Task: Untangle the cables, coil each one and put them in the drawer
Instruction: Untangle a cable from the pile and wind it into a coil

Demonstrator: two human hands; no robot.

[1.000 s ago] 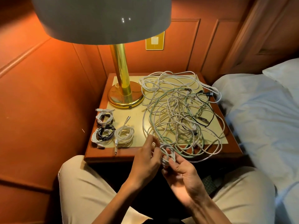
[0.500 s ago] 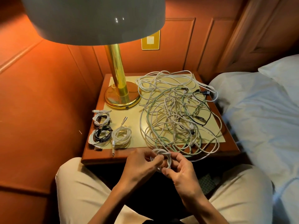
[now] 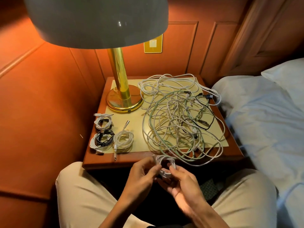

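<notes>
A big tangle of white, green and black cables point(image 3: 179, 119) covers the right half of the nightstand top point(image 3: 136, 124). Several finished coils point(image 3: 123, 140) lie at its front left. Just in front of the nightstand's edge, both hands hold a small white cable coil point(image 3: 165, 165). My left hand point(image 3: 141, 176) pinches its left side and my right hand point(image 3: 182, 185) grips its right side, fingers curled round the loops. No drawer is visible.
A brass lamp point(image 3: 123, 97) with a wide shade stands at the nightstand's back left. A bed with white sheets point(image 3: 263, 122) and a pillow lies to the right. Padded orange wall panels close the left and back. My knees sit below the nightstand.
Both hands have drawn back from the table edge toward my lap, carrying the small white coil, which now shows more loops. The camera view shifted slightly.
</notes>
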